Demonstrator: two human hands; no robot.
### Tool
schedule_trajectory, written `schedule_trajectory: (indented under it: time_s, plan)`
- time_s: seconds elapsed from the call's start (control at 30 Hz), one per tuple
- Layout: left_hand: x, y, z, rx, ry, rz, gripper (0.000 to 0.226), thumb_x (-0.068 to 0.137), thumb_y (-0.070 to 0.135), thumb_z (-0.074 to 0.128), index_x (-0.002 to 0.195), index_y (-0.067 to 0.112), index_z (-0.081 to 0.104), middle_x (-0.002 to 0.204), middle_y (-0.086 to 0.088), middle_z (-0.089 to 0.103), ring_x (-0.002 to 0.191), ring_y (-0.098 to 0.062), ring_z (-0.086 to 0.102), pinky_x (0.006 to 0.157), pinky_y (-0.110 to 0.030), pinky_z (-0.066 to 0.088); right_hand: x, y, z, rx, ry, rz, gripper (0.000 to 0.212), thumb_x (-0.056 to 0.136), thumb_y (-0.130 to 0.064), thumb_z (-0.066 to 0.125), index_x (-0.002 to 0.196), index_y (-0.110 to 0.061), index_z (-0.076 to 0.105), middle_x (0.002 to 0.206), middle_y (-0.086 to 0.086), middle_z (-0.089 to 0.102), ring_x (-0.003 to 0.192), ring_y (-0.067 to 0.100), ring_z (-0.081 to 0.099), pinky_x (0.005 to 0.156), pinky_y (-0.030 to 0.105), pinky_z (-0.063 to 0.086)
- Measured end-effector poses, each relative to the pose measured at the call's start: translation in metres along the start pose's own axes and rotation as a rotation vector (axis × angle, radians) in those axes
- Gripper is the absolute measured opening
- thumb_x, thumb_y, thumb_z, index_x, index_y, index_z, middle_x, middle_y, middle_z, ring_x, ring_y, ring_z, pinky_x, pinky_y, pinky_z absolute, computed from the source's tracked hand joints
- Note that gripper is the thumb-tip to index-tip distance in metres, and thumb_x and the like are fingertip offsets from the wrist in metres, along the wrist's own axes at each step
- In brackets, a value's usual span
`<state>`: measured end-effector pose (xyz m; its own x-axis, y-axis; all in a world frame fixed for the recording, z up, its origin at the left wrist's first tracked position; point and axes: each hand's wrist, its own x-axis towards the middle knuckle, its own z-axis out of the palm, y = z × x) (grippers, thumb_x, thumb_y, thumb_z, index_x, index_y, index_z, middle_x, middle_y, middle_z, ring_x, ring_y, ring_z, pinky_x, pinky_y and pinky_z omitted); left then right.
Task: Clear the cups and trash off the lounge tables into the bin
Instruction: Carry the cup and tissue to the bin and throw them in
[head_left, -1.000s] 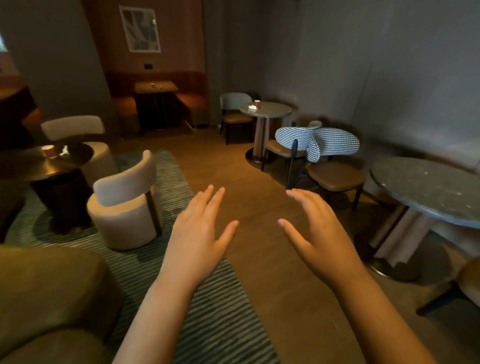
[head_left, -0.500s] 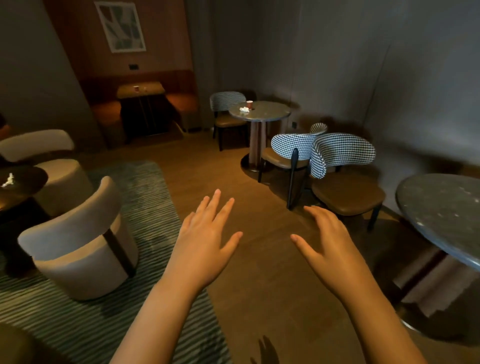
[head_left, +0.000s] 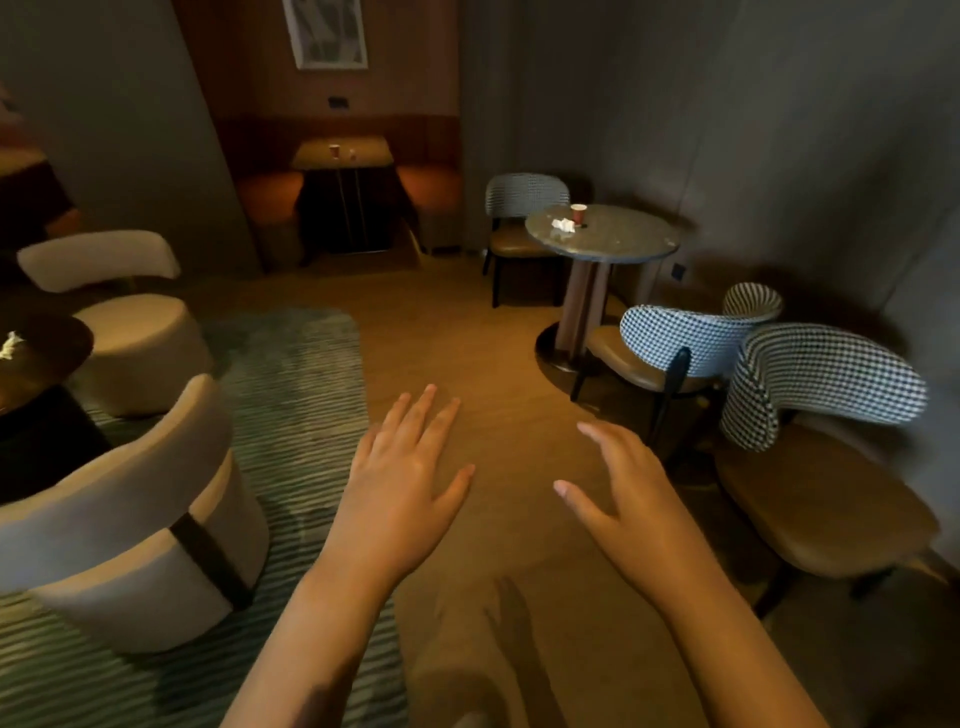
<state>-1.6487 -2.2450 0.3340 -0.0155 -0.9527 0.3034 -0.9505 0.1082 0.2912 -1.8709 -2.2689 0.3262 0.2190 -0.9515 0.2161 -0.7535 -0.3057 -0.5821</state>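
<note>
Hovering palm-down over the wooden floor (head_left: 467, 322), the left hand (head_left: 400, 488) and right hand (head_left: 634, 499) hold nothing, fingers spread. At one o'clock a red cup (head_left: 578, 213) stands beside a crumpled napkin (head_left: 563, 224) on the round table (head_left: 623, 249); at eleven o'clock a second cup (head_left: 334, 151) sits on the far table (head_left: 371, 156).

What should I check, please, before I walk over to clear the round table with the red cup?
1. Hands free: ok. The left hand and right hand are open and hold nothing.
2. Red cup upright on the round table: ok.
3. White trash located: ok, it lies beside the cup.
4. Path clear: ok, the wooden floor towards the table is bare.
5. Cup empty: cannot tell.
6. Bin located: not ok, none is in view.
</note>
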Motion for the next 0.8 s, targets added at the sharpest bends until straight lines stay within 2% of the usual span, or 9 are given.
schedule_trajectory:
  time_s: [0.1, 0.2, 0.3, 0.5, 0.57, 0.67, 0.8]
  plan:
    - [0.09, -0.021, 0.022, -0.012, 0.002, 0.026, 0.067, 0.091, 0.054, 0.036, 0.148, 0.034, 0.006, 0.157, 0.007, 0.0, 0.143, -0.012, -0.001, 0.116, -0.035, 0.008, 0.089, 0.018, 0.002, -0.04, 0.009, 0.034, 0.065, 0.087, -0.05, 0.053, 0.144, -0.035, 0.024, 0.15, -0.013, 0.026, 0.136, 0.004, 0.023, 0.107, 0.028, 0.031]
    - [0.181, -0.032, 0.043, -0.037, -0.001, 0.044, 0.066, 0.092, 0.053, 0.037, 0.147, 0.035, 0.006, 0.157, 0.007, 0.002, 0.142, -0.012, 0.002, 0.115, -0.034, 0.009, 0.174, 0.035, -0.005, -0.034, 0.041, 0.036, 0.064, 0.086, -0.048, 0.054, 0.142, -0.033, 0.028, 0.148, -0.012, 0.028, 0.135, 0.005, 0.025, 0.106, 0.028, 0.031]
    - [0.264, -0.03, 0.067, -0.092, -0.044, 0.071, 0.066, 0.092, 0.052, 0.038, 0.147, 0.036, 0.006, 0.156, 0.008, 0.006, 0.142, -0.013, 0.008, 0.115, -0.036, 0.014, 0.24, 0.06, -0.009, 0.004, 0.063, 0.08, 0.064, 0.084, -0.045, 0.055, 0.142, -0.029, 0.032, 0.146, -0.008, 0.033, 0.133, 0.008, 0.03, 0.107, 0.039, 0.036]
    - [0.418, -0.031, 0.138, -0.049, -0.059, 0.172, 0.069, 0.088, 0.055, 0.036, 0.145, 0.037, 0.001, 0.155, 0.007, 0.01, 0.139, -0.015, 0.017, 0.11, -0.037, 0.021, 0.375, 0.142, 0.001, 0.055, 0.079, 0.198, 0.062, 0.088, -0.037, 0.059, 0.142, -0.028, 0.032, 0.146, -0.005, 0.034, 0.134, 0.011, 0.031, 0.107, 0.04, 0.037]
    - [0.471, -0.034, 0.163, -0.038, -0.06, 0.163, 0.071, 0.087, 0.056, 0.036, 0.144, 0.04, -0.002, 0.155, 0.009, 0.01, 0.139, -0.014, 0.018, 0.109, -0.036, 0.021, 0.427, 0.17, 0.006, 0.079, 0.101, 0.197, 0.062, 0.088, -0.038, 0.059, 0.141, -0.031, 0.03, 0.147, -0.006, 0.032, 0.133, 0.008, 0.031, 0.107, 0.037, 0.035]
    - [0.556, -0.036, 0.199, -0.042, -0.067, 0.131, 0.072, 0.087, 0.057, 0.039, 0.142, 0.043, -0.007, 0.155, 0.011, 0.008, 0.139, -0.012, 0.017, 0.109, -0.035, 0.021, 0.515, 0.211, 0.007, 0.088, 0.115, 0.208, 0.062, 0.088, -0.042, 0.057, 0.141, -0.034, 0.028, 0.148, -0.007, 0.029, 0.127, 0.004, 0.03, 0.099, 0.028, 0.031]
    - [0.668, -0.04, 0.228, -0.028, -0.046, 0.117, 0.072, 0.087, 0.058, 0.036, 0.142, 0.042, -0.008, 0.155, 0.011, 0.009, 0.138, -0.012, 0.019, 0.108, -0.031, 0.02, 0.641, 0.259, -0.004, 0.092, 0.126, 0.155, 0.055, 0.088, -0.036, 0.058, 0.138, -0.026, 0.036, 0.14, -0.002, 0.04, 0.122, 0.007, 0.037, 0.095, 0.019, 0.027]
